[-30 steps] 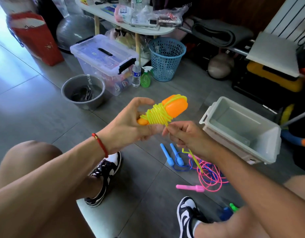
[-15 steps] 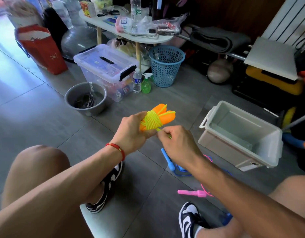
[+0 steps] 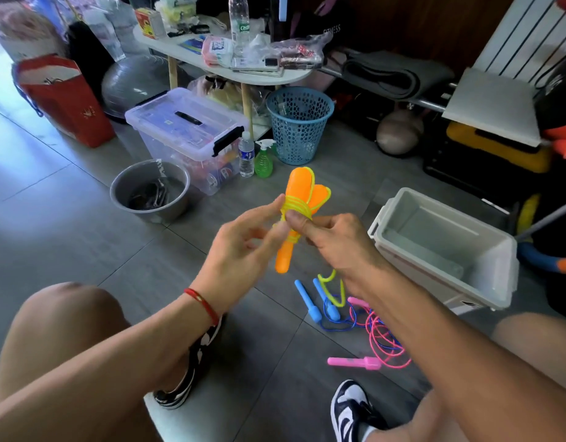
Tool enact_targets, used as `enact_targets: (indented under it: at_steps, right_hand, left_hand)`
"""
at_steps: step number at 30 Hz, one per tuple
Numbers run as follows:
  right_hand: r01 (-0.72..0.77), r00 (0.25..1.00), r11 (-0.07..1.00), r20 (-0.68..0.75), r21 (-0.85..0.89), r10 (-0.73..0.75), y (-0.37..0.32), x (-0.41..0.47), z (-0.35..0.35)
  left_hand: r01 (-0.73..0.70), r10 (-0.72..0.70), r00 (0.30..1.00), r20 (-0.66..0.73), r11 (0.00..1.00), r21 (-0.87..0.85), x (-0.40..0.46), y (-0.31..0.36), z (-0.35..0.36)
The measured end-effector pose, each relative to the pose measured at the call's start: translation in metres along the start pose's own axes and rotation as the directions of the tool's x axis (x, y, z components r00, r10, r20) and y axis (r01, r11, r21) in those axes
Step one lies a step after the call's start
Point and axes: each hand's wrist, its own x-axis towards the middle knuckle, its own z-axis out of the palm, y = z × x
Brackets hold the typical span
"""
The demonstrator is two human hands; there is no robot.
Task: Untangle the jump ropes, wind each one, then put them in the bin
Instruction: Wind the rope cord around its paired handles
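Observation:
The orange-handled jump rope stands upright in front of me, its yellow cord wound round both handles. My right hand pinches the wound cord with thumb and fingers. My left hand touches the bundle from the left with loosely bent fingers. A short loose loop of yellow cord hangs under my right hand. On the floor below lie the blue-handled rope and the pink-handled rope, their cords tangled together. The white bin stands open to the right.
A grey bucket, a clear lidded storage box, a water bottle, a green spray bottle and a blue mesh basket stand beyond on the tiled floor. A cluttered low table is behind them. My knees and shoes frame the ropes.
The bundle has turned from lying sideways to upright. My right hand has moved up onto the wound cord, and my left hand has loosened its hold on the handles.

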Motion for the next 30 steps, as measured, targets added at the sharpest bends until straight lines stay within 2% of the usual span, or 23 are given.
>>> enact_targets:
  at_steps: [2,4,5,6,7,10,15,19,22,26,28,30]
  right_hand:
    - [0.1,0.987,0.993,0.135,-0.057,-0.092,-0.004,0.003,-0.004]
    - [0.138,0.963,0.99,0.237,-0.013,-0.131,-0.004,0.003,0.0]
    - [0.119,0.957,0.992,0.263,0.028,-0.122,-0.003,0.002,0.003]
    - [0.126,0.953,0.991,0.272,0.043,-0.133,0.0,0.002,0.005]
    - [0.153,0.954,0.988,0.26,-0.003,-0.147,0.003,0.003,0.007]
    - [0.263,0.961,0.918,0.167,-0.296,-0.221,0.013,0.008,0.014]
    - [0.124,0.989,0.905,-0.022,-0.407,-0.146,0.017,0.011,0.034]
    - [0.134,0.99,0.84,0.031,-0.525,-0.139,0.014,0.011,0.045]
    - [0.14,0.988,0.849,0.012,-0.51,-0.156,0.007,0.008,0.05]
    - [0.097,0.987,0.936,-0.085,-0.339,-0.133,-0.009,0.007,0.047]
    - [0.085,0.986,0.955,-0.112,-0.284,-0.121,-0.016,0.005,0.047]
    - [0.071,0.983,0.969,-0.147,-0.238,-0.108,-0.018,0.003,0.051]
  left_hand:
    - [0.218,-0.2,0.975,0.099,0.948,-0.231,0.003,0.001,-0.011]
    - [0.452,-0.334,0.88,0.338,0.808,-0.378,0.003,0.002,-0.019]
    - [0.519,-0.347,0.833,0.431,0.761,-0.389,0.002,0.002,-0.023]
    - [0.532,-0.338,0.813,0.474,0.762,-0.368,0.002,0.001,-0.026]
    - [0.496,-0.318,0.823,0.471,0.806,-0.324,0.003,-0.001,-0.03]
    - [0.329,-0.268,0.91,0.317,0.931,-0.157,0.007,-0.008,-0.036]
    - [0.223,-0.233,0.972,0.039,0.959,0.173,0.015,-0.022,-0.032]
    - [0.276,-0.24,0.959,-0.149,0.908,0.314,0.024,-0.032,-0.031]
    - [0.255,-0.2,0.964,-0.176,0.883,0.395,0.027,-0.029,-0.033]
    - [0.133,0.004,0.98,-0.2,0.734,0.666,0.026,-0.016,-0.026]
    - [0.112,0.094,0.969,-0.228,0.656,0.746,0.025,-0.008,-0.021]
    - [0.035,0.241,0.946,-0.215,0.586,0.81,0.022,-0.007,-0.018]
